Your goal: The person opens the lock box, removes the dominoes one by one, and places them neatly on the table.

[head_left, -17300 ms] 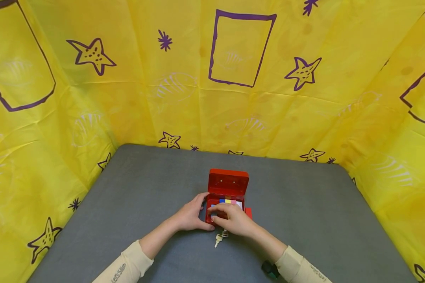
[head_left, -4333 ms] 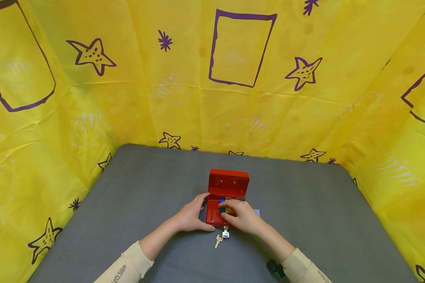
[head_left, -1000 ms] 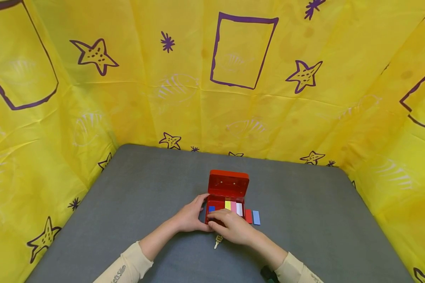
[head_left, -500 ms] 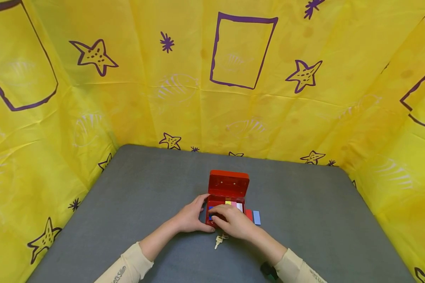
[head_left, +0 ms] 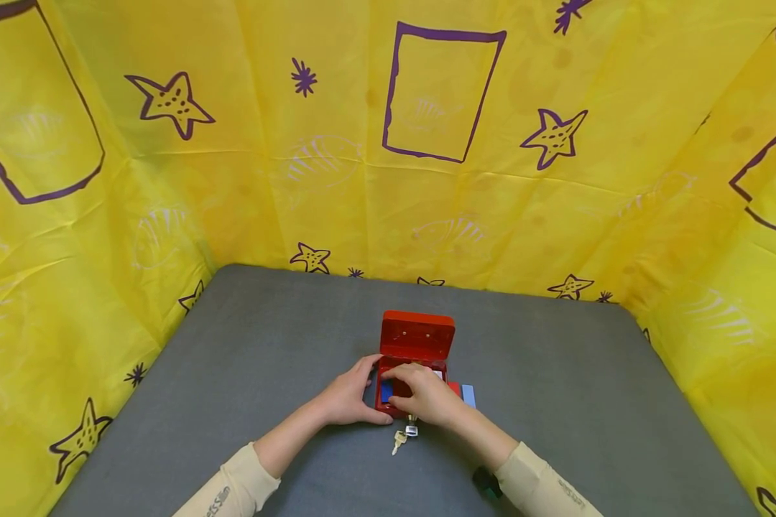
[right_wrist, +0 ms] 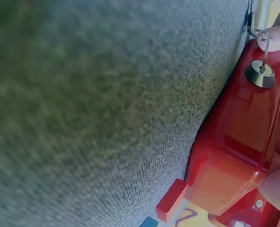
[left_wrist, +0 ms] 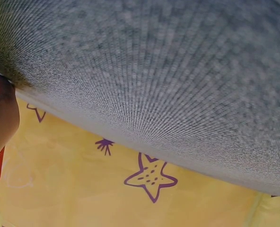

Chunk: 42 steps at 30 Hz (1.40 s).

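The red box (head_left: pixel 417 343) sat lid-up on the grey table (head_left: pixel 284 330), the left hand (head_left: pixel 351 394) gripping its left side, presumably to steady it against the right hand (head_left: pixel 425 393) inside. Whether that one pinched anything, I couldn't tell. Only the head view showed the dark blue block (head_left: pixel 386 393) within; the right wrist's made plain a key (right_wrist: pixel 266 53) in the lock (right_wrist: pixel 260 74).

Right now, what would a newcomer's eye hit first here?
The open red box near the middle of the gray table, the left hand gripping its left side, the right hand over it. Next, the yellow cloth with purple drawings behind the table, then the keys at the box's front.
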Motion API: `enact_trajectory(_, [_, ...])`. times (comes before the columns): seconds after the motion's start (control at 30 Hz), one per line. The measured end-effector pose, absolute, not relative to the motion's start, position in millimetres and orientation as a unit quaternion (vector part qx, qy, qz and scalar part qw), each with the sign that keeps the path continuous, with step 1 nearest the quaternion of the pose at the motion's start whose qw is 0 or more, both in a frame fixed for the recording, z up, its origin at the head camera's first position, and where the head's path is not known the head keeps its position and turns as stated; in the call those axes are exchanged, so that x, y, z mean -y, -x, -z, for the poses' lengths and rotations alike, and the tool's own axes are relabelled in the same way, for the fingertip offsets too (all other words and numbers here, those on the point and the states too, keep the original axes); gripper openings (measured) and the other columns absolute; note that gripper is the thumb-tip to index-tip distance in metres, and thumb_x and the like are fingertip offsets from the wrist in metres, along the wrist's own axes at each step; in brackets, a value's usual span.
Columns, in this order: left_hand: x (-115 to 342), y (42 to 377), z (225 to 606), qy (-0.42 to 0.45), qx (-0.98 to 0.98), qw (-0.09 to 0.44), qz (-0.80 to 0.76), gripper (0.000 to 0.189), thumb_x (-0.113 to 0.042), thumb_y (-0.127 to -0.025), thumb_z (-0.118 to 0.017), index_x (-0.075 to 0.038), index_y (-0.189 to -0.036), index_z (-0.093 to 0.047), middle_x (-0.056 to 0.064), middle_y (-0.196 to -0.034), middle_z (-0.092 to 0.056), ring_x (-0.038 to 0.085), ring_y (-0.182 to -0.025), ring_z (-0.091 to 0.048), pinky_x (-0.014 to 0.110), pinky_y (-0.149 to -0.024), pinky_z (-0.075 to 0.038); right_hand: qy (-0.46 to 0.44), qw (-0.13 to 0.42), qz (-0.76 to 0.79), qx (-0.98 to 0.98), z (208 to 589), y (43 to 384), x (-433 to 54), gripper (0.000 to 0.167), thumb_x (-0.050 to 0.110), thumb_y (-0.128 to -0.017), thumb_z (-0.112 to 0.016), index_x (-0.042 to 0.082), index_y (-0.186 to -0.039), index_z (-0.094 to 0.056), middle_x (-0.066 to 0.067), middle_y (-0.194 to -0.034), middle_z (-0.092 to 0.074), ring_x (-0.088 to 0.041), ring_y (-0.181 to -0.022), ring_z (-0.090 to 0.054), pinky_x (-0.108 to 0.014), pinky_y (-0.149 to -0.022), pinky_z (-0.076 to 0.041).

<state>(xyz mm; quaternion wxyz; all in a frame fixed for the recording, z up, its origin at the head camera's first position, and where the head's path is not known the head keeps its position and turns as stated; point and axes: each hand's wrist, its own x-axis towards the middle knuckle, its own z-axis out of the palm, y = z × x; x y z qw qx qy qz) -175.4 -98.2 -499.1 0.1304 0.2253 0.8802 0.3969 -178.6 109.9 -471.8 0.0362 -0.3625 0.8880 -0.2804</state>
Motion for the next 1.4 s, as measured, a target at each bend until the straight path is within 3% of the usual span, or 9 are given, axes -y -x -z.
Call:
enact_trajectory(1.0, [97.6,173.5,496.3,-0.236,-0.881,0.117,-0.392,0.104,-0.044,-0.071,-0.086,-0.006,-0.148,-0.027,0.015,-0.145,-0.04,0.035,-0.116,-0.058,0.046,-0.096,-0.049,0.358,0.04,0.246,-0.9,475.9,185.7,-105.0,0.041,0.014,-0.082,-0.078,0.004,-0.121,-0.065,-0.007,-0.116,-0.067,-0.023,-0.11,-0.061,-0.04,-0.099,-0.047])
enact_trajectory(1.4, [97.3,175.1,500.1,-0.226,-0.883,0.125,-0.393,0.103,-0.045,-0.071,-0.085,-0.009,-0.148,-0.027,0.01,-0.146,-0.04,0.032,-0.118,-0.057,0.043,-0.097,-0.048,0.356,0.029,0.255,-0.899,475.2,184.2,-110.1,0.041,0.017,-0.083,-0.078,0.007,-0.121,-0.066,-0.004,-0.116,-0.068,-0.021,-0.109,-0.061,-0.04,-0.097,-0.048])
